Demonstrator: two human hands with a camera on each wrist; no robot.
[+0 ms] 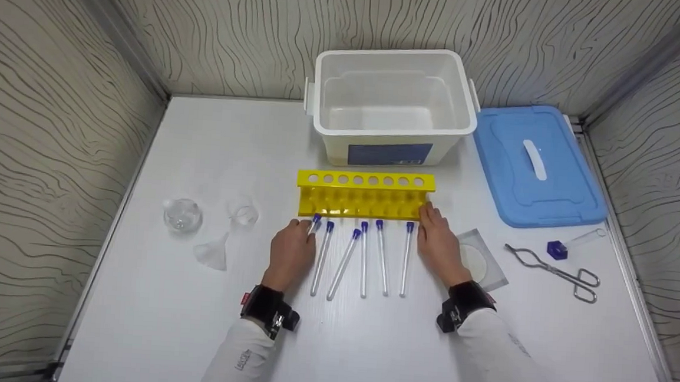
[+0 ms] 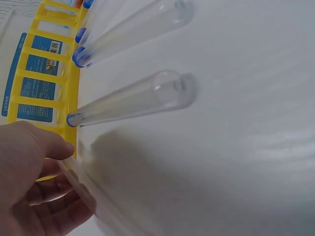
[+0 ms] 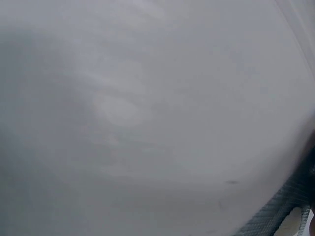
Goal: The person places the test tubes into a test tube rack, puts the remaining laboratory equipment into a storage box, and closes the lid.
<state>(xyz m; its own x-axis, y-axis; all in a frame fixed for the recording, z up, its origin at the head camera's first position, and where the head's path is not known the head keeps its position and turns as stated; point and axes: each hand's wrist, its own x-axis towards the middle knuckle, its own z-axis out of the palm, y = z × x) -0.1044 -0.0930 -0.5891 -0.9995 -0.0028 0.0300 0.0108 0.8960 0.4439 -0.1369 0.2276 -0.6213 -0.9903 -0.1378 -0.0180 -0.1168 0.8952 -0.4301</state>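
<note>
Six capped tubes lie in row at frame centre on tabletop, just below yellow rack. Left hand pinches leftmost tube, fingers curled round it. Right hand rests at rack's right end, fingers straight, touching rack. Step in hand, judging by pose: picking tube while steadying rack. Next likely calls for tipping tube upright over hole. White bin behind rack.
</note>
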